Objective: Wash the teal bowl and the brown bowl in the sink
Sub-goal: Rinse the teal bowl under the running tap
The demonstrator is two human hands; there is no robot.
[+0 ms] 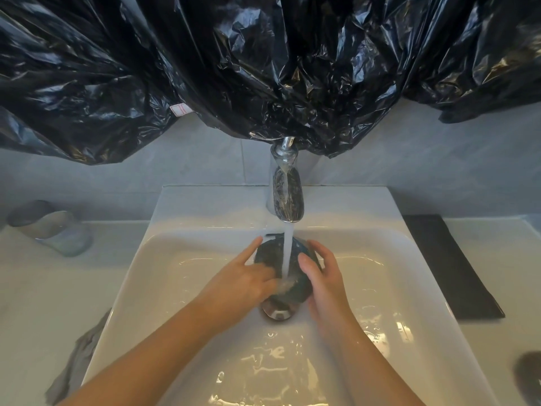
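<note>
The teal bowl (270, 256) is held in the white sink (187, 273), right under the chrome tap (287, 186), and the running water lands inside it. My right hand (325, 276) grips its right rim. My left hand (246, 276) is on its left side, fingers reaching into the bowl where the stream hits, index finger pointing up along the rim. At the right edge of the counter lies a dark round shape (528, 373), blurred, possibly the brown bowl.
Below the bowl sits the chrome drain plug (276, 313). A glass tumbler (49, 227) lies on the left counter and a grey cloth (76, 358) hangs near the sink's left edge. A black mat (450, 265) lies on the right. Black plastic sheeting (263, 63) hangs over the wall.
</note>
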